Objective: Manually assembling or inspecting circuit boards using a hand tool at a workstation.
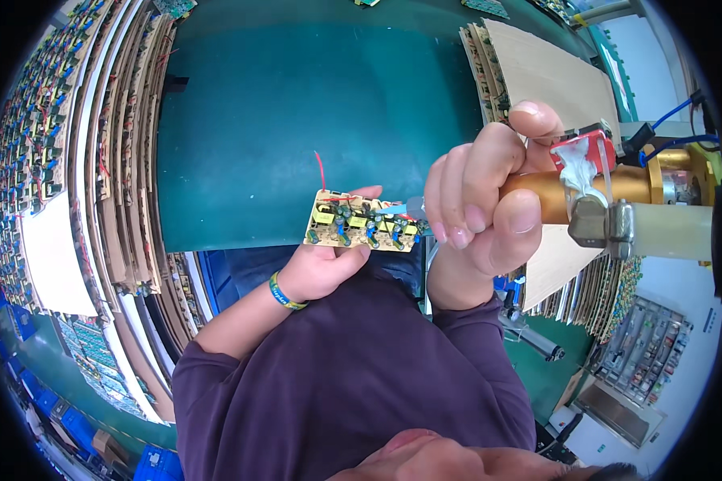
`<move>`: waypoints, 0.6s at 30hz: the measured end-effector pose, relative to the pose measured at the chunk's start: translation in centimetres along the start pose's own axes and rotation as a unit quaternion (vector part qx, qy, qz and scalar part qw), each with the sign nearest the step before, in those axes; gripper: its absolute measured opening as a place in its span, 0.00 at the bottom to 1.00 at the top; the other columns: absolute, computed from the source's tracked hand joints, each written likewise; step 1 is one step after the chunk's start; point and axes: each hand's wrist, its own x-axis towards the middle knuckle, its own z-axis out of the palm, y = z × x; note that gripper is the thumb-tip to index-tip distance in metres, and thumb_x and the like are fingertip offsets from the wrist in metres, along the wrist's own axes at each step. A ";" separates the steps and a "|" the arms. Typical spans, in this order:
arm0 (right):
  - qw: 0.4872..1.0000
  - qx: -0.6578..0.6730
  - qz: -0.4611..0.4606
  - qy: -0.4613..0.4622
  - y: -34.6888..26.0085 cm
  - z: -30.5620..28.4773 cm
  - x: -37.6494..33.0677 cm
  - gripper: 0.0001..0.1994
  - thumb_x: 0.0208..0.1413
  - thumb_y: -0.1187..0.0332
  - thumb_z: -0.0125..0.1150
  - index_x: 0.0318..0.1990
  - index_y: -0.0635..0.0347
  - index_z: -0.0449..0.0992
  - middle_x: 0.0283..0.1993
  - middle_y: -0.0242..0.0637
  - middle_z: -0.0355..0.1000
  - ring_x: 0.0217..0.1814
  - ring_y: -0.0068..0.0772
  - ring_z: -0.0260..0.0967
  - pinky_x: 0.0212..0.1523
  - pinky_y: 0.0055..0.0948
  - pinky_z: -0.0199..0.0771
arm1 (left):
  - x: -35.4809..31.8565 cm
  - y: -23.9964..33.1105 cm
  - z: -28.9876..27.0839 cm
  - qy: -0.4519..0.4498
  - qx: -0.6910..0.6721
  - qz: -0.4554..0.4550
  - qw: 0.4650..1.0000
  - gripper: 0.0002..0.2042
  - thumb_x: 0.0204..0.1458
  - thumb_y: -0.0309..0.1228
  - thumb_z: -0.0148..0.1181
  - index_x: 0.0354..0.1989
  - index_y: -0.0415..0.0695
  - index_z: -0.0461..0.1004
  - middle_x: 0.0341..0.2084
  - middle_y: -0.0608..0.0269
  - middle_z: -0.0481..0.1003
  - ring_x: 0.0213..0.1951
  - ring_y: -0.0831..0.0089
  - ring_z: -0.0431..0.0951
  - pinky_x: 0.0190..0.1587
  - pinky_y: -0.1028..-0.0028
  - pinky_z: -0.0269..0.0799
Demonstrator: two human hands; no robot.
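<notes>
My left hand (pixel 321 271) holds a tan circuit board (pixel 359 228) over the near edge of the table, thumb on the near side and fingers beneath. The board carries yellow, blue and dark green parts, and a red wire (pixel 321 168) sticks up from its far left corner. My right hand (pixel 481 192) is closed around a gold-barrelled glue gun (pixel 630 186), whose red part (pixel 590 152) has whitish residue on it. Its pale blue nozzle tip (pixel 393 210) reaches over the right half of the board; whether it touches cannot be made out.
Boards layered with cardboard (pixel 124 160) stand stacked along the left. Another stack under a cardboard sheet (pixel 549 68) is at the back right. The green table (pixel 297 96) lies ahead. A blue cable (pixel 674 112) and a pale hose section (pixel 670 232) sit at the right.
</notes>
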 end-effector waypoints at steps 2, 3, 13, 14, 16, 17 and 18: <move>1.000 0.002 -0.001 -0.002 0.2 0.2 0.1 0.28 0.61 0.62 0.53 0.62 0.63 0.51 0.22 0.29 0.61 0.15 0.19 0.58 0.14 0.20 0.64 | 0.1 -0.2 0.2 -0.007 -0.036 0.002 0.999 0.28 0.50 0.14 0.45 0.62 0.38 0.51 0.60 0.58 0.58 0.59 0.71 0.64 0.60 0.69 0.60; 1.000 -0.006 -0.002 0.000 0.2 0.3 0.1 0.27 0.61 0.62 0.53 0.61 0.63 0.51 0.22 0.29 0.60 0.15 0.19 0.57 0.14 0.19 0.63 | 0.1 -0.1 0.2 -0.006 -0.036 0.003 0.999 0.28 0.50 0.14 0.45 0.62 0.38 0.51 0.60 0.58 0.58 0.59 0.71 0.64 0.60 0.69 0.60; 1.000 0.004 0.007 0.013 0.5 0.7 -0.3 0.19 0.60 0.62 0.54 0.52 0.61 0.58 0.21 0.28 0.59 0.14 0.19 0.55 0.13 0.19 0.60 | 0.2 0.0 0.1 -0.025 -0.015 -0.004 1.000 0.27 0.50 0.14 0.45 0.61 0.40 0.54 0.62 0.60 0.57 0.60 0.73 0.63 0.60 0.71 0.59; 1.000 0.009 0.005 0.008 0.5 0.7 -0.3 0.18 0.60 0.62 0.54 0.52 0.60 0.58 0.21 0.28 0.59 0.14 0.19 0.55 0.13 0.19 0.60 | 0.2 0.0 0.1 -0.028 -0.013 -0.001 1.000 0.27 0.50 0.14 0.45 0.61 0.40 0.54 0.62 0.60 0.57 0.60 0.73 0.62 0.60 0.71 0.59; 1.000 0.013 0.004 0.004 0.5 0.6 -0.3 0.18 0.60 0.62 0.54 0.51 0.60 0.58 0.21 0.28 0.59 0.14 0.19 0.55 0.13 0.18 0.60 | 0.2 0.0 0.0 -0.029 -0.018 0.001 0.999 0.27 0.49 0.13 0.44 0.61 0.40 0.54 0.62 0.60 0.57 0.60 0.73 0.62 0.60 0.71 0.59; 1.000 0.015 0.007 0.004 0.4 0.6 -0.3 0.18 0.60 0.62 0.54 0.51 0.60 0.58 0.21 0.28 0.59 0.14 0.19 0.55 0.13 0.18 0.60 | 0.3 0.0 0.0 -0.030 -0.023 0.001 0.999 0.27 0.49 0.13 0.44 0.61 0.40 0.54 0.62 0.60 0.57 0.60 0.72 0.62 0.60 0.71 0.59; 1.000 0.018 0.011 0.004 0.3 0.6 -0.2 0.18 0.60 0.62 0.54 0.51 0.60 0.58 0.21 0.28 0.59 0.14 0.19 0.55 0.13 0.18 0.60 | 0.3 0.0 0.0 -0.030 -0.023 0.001 0.999 0.27 0.49 0.13 0.44 0.61 0.40 0.54 0.62 0.60 0.57 0.60 0.72 0.62 0.60 0.71 0.59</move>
